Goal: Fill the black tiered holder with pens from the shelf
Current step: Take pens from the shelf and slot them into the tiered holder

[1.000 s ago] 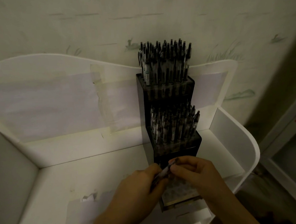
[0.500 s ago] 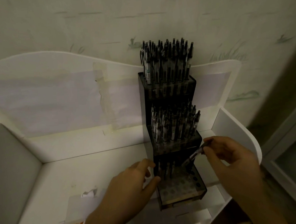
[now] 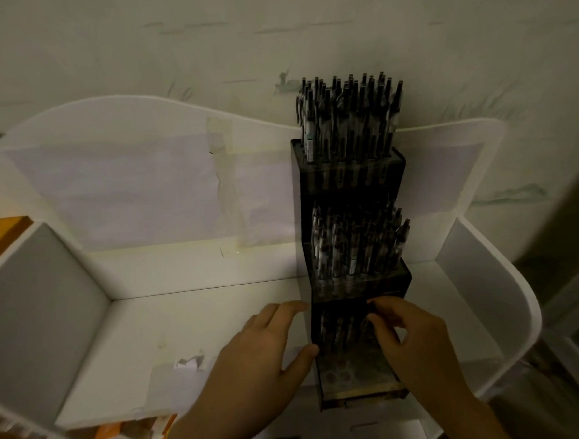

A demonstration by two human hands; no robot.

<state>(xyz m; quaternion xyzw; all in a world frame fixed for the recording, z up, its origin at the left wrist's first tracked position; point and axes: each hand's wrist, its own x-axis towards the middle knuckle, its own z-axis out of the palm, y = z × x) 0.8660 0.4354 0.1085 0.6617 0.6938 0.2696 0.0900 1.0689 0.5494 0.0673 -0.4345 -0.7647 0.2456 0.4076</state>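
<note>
Head view is dim: the right hand at 5 o'clock hides the holder's lowest tier, its curled fingers seemingly pinching a pen, too dark to confirm. The left hand, fingers relaxed and apart, touches the holder's left side on the shelf.

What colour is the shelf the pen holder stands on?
White, seen in the head view: the shelf under the black holder.

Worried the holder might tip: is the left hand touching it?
Touching: the head view shows the left hand's thumb against the black tiered holder's left side.
</note>
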